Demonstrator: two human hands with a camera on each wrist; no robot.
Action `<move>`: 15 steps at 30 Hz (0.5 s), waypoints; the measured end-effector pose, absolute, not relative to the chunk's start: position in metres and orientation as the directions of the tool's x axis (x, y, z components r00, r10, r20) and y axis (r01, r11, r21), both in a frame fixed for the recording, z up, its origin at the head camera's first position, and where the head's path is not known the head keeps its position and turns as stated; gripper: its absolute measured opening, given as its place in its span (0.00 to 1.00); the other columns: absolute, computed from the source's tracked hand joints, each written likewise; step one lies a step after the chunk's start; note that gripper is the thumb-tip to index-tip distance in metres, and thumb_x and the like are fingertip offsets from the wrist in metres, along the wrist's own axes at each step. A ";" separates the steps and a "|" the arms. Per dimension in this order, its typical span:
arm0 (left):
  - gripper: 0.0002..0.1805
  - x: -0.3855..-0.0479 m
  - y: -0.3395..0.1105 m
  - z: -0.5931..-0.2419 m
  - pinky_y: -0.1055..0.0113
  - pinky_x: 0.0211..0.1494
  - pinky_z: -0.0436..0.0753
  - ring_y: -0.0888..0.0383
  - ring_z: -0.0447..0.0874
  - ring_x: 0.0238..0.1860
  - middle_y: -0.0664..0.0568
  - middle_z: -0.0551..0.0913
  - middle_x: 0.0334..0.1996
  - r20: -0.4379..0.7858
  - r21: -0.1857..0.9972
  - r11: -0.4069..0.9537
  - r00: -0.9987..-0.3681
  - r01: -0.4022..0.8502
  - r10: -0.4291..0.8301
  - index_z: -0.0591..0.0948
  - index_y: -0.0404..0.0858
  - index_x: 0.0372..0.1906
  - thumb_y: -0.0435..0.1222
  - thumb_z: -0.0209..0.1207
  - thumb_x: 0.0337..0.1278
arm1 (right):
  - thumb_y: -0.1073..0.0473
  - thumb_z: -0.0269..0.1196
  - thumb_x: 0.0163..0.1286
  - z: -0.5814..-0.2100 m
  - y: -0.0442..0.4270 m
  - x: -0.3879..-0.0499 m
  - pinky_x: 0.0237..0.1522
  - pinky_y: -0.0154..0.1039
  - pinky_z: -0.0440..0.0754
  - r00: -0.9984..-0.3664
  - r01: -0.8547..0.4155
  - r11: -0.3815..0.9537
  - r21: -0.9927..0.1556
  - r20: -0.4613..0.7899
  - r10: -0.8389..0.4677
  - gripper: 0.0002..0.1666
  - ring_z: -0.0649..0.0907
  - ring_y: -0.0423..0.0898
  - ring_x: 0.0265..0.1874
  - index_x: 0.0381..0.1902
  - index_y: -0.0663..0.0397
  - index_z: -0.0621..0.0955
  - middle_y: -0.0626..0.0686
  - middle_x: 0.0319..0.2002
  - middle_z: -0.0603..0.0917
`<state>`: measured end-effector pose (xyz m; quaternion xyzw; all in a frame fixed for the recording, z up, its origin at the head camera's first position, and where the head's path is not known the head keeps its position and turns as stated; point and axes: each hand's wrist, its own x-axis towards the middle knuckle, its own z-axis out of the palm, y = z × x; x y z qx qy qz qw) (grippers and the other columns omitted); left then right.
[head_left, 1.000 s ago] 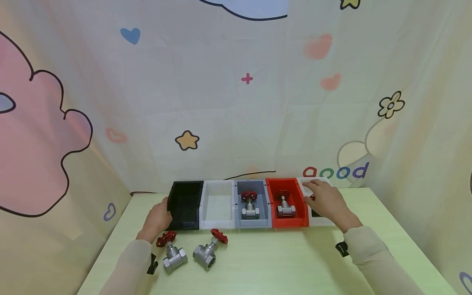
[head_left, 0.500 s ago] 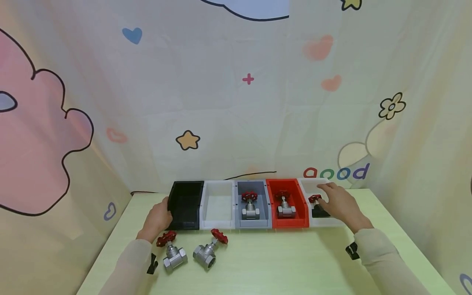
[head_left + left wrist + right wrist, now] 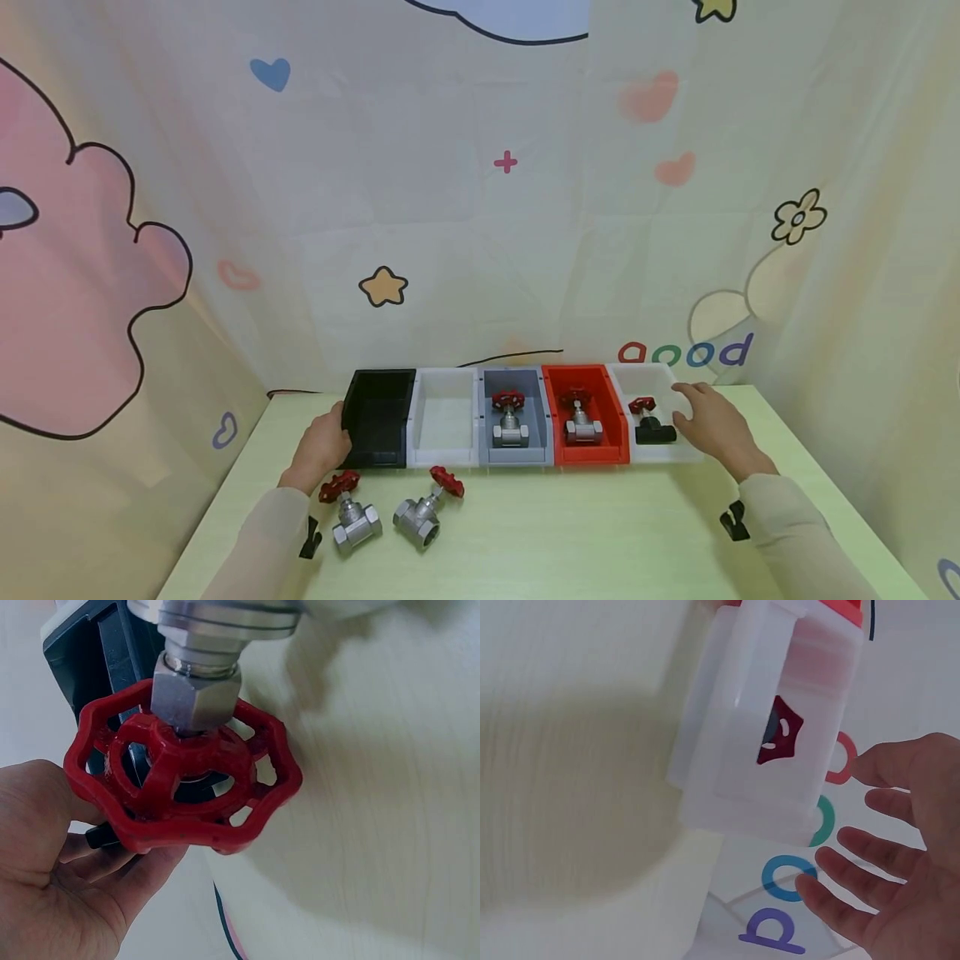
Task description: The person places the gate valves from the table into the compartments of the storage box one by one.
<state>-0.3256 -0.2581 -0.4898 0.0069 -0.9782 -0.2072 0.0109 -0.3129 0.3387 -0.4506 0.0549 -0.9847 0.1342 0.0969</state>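
Note:
My left hand [image 3: 322,442] grips the near left side of the black bin [image 3: 378,417]; the left wrist view partly hides this grip behind a red handwheel [image 3: 184,772]. My right hand [image 3: 716,425] is beside the right white bin [image 3: 686,452], fingers spread and holding nothing, apart from the bin in the right wrist view. Inside that bin lies a black valve [image 3: 655,431] with a red handwheel. Metal gate valves stand in the grey bin [image 3: 491,454] and the red bin [image 3: 562,452], one in each. Two more valves, a left valve [image 3: 355,523] and a right valve [image 3: 417,518], lie before the bins.
The bins form a joined row near the back of the pale table [image 3: 555,533]. Another white bin [image 3: 445,417] sits between the black and grey ones. A printed curtain [image 3: 480,250] hangs close behind the row.
My right hand has moved right, from over the right white bin to its outer side, uncovering the black valve. My left hand and the other valves have stayed put.

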 end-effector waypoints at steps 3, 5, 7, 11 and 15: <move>0.34 -0.326 -0.257 -0.489 0.43 0.56 0.80 0.37 0.82 0.52 0.26 0.74 0.60 0.018 0.408 0.913 -1.000 -0.009 -0.018 0.55 0.23 0.72 0.30 0.51 0.66 | 0.57 0.60 0.66 -0.454 0.344 -0.313 0.55 0.68 0.74 -0.976 -0.124 0.954 -0.274 0.206 -0.067 0.30 0.75 0.73 0.56 0.64 0.67 0.72 0.74 0.60 0.73; 0.34 -0.326 -0.257 -0.488 0.43 0.56 0.80 0.38 0.82 0.51 0.26 0.74 0.60 0.022 0.409 0.913 -1.000 -0.007 -0.018 0.55 0.23 0.72 0.30 0.51 0.66 | 0.57 0.59 0.66 -0.457 0.347 -0.313 0.55 0.69 0.73 -0.977 -0.116 0.952 -0.283 0.204 -0.059 0.31 0.75 0.73 0.56 0.64 0.67 0.71 0.75 0.60 0.73; 0.34 -0.326 -0.256 -0.488 0.43 0.55 0.81 0.38 0.83 0.50 0.26 0.75 0.60 0.026 0.409 0.913 -1.000 -0.005 -0.017 0.55 0.23 0.72 0.30 0.51 0.66 | 0.57 0.59 0.66 -0.459 0.350 -0.313 0.55 0.70 0.73 -0.979 -0.108 0.951 -0.291 0.197 -0.051 0.31 0.74 0.74 0.56 0.64 0.68 0.71 0.76 0.60 0.72; 0.33 -0.325 -0.256 -0.488 0.43 0.57 0.80 0.36 0.81 0.53 0.26 0.74 0.61 0.027 0.408 0.913 -0.999 -0.007 -0.019 0.55 0.23 0.72 0.30 0.51 0.66 | 0.58 0.60 0.66 -0.467 0.355 -0.313 0.52 0.69 0.75 -0.984 -0.090 0.948 -0.305 0.176 -0.037 0.32 0.76 0.74 0.53 0.64 0.69 0.70 0.77 0.59 0.73; 0.33 -0.325 -0.257 -0.489 0.42 0.58 0.78 0.34 0.78 0.57 0.26 0.73 0.62 0.025 0.406 0.914 -0.999 -0.012 -0.024 0.56 0.23 0.72 0.31 0.51 0.66 | 0.60 0.61 0.65 -0.475 0.359 -0.313 0.45 0.66 0.78 -0.986 -0.086 0.942 -0.323 0.166 -0.033 0.32 0.80 0.71 0.47 0.63 0.71 0.69 0.77 0.55 0.75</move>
